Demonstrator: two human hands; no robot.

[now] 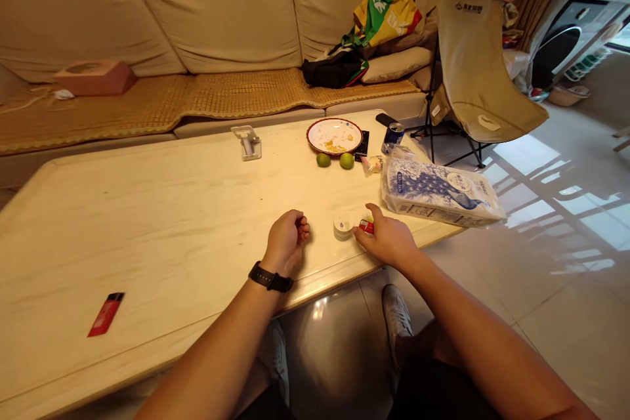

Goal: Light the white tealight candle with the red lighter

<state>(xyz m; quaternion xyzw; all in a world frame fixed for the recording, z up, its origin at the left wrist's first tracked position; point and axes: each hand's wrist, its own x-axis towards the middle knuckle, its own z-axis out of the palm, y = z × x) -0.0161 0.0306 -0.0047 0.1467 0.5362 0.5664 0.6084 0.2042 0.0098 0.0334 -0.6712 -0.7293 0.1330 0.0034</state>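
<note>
My left hand, with a black band on its wrist, rests over the table's front edge, fingers curled in and nothing showing in them. To its right stands a roll of clear tape. Just beyond the tape, my right hand reaches in with thumb and forefinger apart. A small red object lies between those fingertips; its far side is hidden by the hand. Whether the fingers touch it I cannot tell. Far to the left lies a red lighter-like piece with a black end.
Towards the back are a plate with food scraps, two green limes, a blue can and a white stand. A plastic-wrapped tissue pack overhangs the table's right edge. A sofa and folding chair stand behind.
</note>
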